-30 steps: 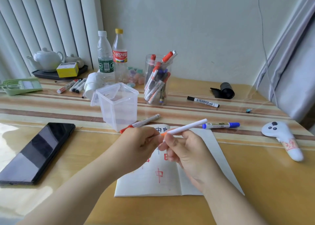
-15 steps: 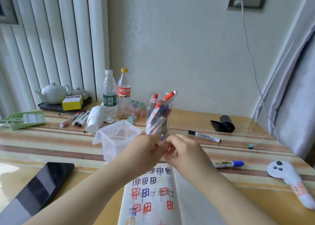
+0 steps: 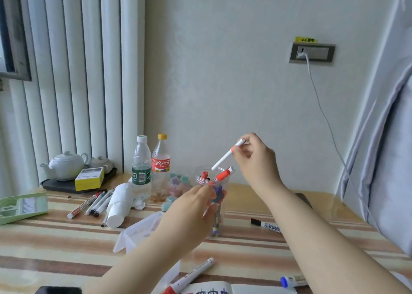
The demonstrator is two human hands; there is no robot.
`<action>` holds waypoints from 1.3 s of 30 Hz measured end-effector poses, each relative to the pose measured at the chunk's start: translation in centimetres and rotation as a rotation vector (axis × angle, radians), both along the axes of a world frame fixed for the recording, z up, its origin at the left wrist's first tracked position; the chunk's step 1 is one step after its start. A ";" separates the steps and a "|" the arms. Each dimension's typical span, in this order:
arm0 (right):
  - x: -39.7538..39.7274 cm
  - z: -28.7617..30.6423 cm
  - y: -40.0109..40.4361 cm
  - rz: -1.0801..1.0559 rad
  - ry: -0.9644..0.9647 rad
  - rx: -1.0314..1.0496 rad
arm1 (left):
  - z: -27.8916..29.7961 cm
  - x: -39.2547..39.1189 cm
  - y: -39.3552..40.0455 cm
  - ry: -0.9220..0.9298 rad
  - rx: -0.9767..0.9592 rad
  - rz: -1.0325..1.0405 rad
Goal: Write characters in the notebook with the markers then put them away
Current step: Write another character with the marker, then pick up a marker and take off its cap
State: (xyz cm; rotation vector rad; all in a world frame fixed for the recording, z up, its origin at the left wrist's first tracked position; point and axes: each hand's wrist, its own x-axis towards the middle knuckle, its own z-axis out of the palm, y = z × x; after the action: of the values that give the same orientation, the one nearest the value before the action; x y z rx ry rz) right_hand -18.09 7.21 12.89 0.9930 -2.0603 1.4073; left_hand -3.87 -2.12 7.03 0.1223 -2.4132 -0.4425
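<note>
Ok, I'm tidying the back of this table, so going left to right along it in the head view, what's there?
Green tray → white teapot → yellow box → water bottle → cola bottle → marker jar, which the left hand holds → black marker.

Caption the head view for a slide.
Right hand lowers a white marker into the clear jar held by the left hand.
</note>
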 end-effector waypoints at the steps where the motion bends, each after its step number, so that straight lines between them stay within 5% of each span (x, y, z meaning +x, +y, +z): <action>1: -0.5 -0.5 -0.7 -0.006 -0.033 0.043 | -0.1 -0.2 -0.1 0.009 0.004 -0.003; 5: -2.0 -2.2 -3.0 -0.077 -0.057 0.294 | -1.1 -0.4 -0.4 0.015 0.016 -0.005; 11: -2.0 -3.1 -4.5 -0.235 0.181 0.714 | -2.7 -0.5 -0.8 -0.035 0.037 -0.004; 19: -0.9 -4.7 -3.7 -0.223 0.274 0.959 | -4.3 -0.3 0.4 -0.097 0.055 -0.039; 22: -0.5 -4.6 -2.9 -0.175 0.239 0.943 | -4.9 -0.1 0.9 -0.089 0.044 -0.045; 30: 0.8 -6.2 5.5 0.003 0.091 0.513 | -7.0 0.5 2.3 -0.122 0.069 -0.082; 39: -0.5 -16.6 17.1 -0.094 -0.183 0.944 | -11.0 -0.9 7.4 -0.174 0.066 -0.239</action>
State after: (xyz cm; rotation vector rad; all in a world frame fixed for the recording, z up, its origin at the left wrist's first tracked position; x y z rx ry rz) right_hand -18.61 24.31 -3.75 1.0812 -2.9318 0.4228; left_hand -4.77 5.32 -3.93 -0.1050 -2.5969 -0.6442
